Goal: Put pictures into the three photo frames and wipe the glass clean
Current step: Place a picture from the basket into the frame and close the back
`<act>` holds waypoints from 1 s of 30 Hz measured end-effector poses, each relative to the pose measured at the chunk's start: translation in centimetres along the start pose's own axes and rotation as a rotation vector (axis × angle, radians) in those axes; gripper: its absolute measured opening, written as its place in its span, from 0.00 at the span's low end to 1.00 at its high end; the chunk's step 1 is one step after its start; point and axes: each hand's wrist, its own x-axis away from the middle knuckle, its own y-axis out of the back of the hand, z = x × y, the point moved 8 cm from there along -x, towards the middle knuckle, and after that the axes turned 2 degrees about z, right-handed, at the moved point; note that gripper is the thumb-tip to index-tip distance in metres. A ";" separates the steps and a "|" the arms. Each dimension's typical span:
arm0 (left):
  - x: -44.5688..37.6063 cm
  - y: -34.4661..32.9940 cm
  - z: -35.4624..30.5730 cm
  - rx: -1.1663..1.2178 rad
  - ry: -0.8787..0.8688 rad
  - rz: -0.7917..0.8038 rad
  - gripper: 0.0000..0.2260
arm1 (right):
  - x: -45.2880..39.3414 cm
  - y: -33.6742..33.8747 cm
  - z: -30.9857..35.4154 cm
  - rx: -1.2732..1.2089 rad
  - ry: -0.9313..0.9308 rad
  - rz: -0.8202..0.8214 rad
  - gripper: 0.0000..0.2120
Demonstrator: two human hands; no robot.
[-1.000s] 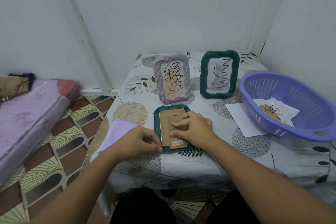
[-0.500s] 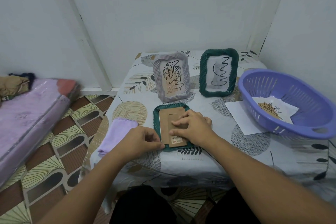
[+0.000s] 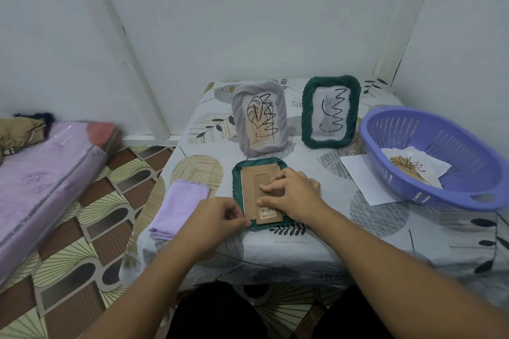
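We see the face-down green frame (image 3: 260, 195) near the counter (image 3: 316, 237) front edge; left hand (image 3: 217, 215) pinches its corner, right hand (image 3: 292, 195) presses flat on the backing, both unmoved since earlier. Cloth (image 3: 179, 206) lies left.

Cloth (image 3: 180, 208) left of flat frame (image 3: 237, 187)

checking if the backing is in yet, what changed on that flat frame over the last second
Little has changed. The right hand still presses the cardboard backing of the face-down green frame, and the left hand still works at its lower left edge, where the fingertips have slid slightly nearer the corner. The two standing frames, the lilac cloth and the purple basket stayed put.
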 end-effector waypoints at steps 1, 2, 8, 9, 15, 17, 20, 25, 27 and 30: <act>0.0 0.0 -0.1 -0.019 0.001 -0.003 0.09 | 0.0 0.0 0.0 -0.002 0.001 0.000 0.22; 0.0 -0.1 -0.2 -0.038 -0.003 -0.005 0.09 | 0.0 0.0 0.0 -0.004 0.002 0.000 0.22; 0.5 -0.8 -1.0 -0.182 -0.047 -0.066 0.09 | 0.0 0.0 0.0 0.000 -0.003 0.000 0.22; 0.5 -0.9 -1.0 -0.203 -0.047 -0.089 0.10 | 0.0 0.0 0.1 0.002 -0.004 -0.001 0.22; 0.9 -1.1 -0.9 -0.188 -0.020 -0.191 0.10 | 0.0 0.0 0.1 0.003 -0.009 0.003 0.22; 1.0 -1.1 -0.8 -0.163 -0.004 -0.204 0.10 | 0.1 0.0 0.1 0.001 -0.009 -0.001 0.22; 0.8 -1.1 -0.4 -0.141 0.040 -0.193 0.10 | 0.1 0.0 0.1 -0.002 -0.009 0.003 0.21; -0.1 -0.9 0.3 -0.105 0.128 -0.134 0.11 | 0.1 0.1 0.1 -0.002 -0.003 -0.003 0.22; -0.4 -0.6 0.3 -0.100 0.136 -0.110 0.11 | 0.2 0.1 0.2 0.003 0.003 -0.004 0.21; -1.3 0.7 -0.1 -0.101 0.112 -0.152 0.08 | 0.4 0.2 0.3 0.014 0.017 0.001 0.21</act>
